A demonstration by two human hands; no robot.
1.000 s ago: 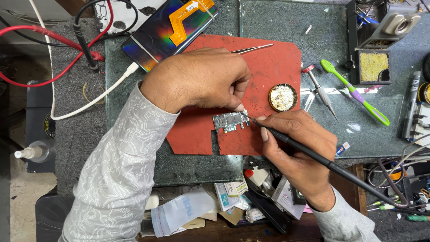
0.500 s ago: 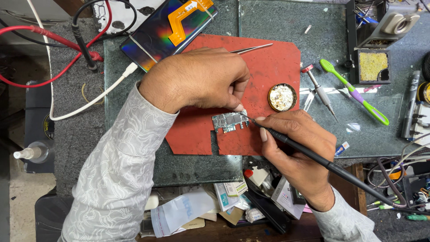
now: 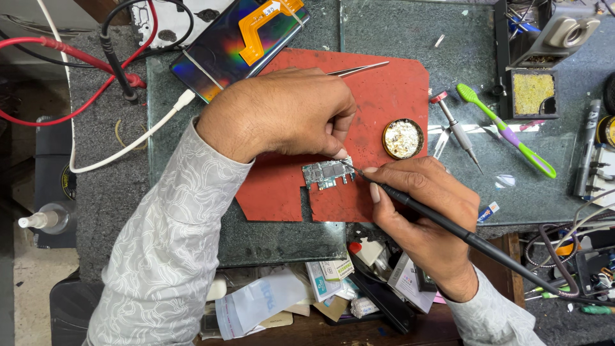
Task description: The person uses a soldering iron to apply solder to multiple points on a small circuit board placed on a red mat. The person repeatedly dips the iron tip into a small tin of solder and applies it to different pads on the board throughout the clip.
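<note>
On the red mat [image 3: 391, 96] at the middle of the bench [image 3: 410, 32], a small circuit board [image 3: 328, 173] lies flat, and both hands are on it. The left hand [image 3: 288, 112] curls over from above, fingertips pressing the board's upper edge to pin it down. The right hand [image 3: 419, 211] grips a black soldering iron [image 3: 448, 227] like a pen, its fine tip touching the board's right end. Just to the right sits a round tin of flux [image 3: 403, 138]. Tweezers [image 3: 359, 68] rest on the mat above the left hand, and a phone with an orange ribbon cable [image 3: 237, 45] lies at the mat's upper-left corner.
</note>
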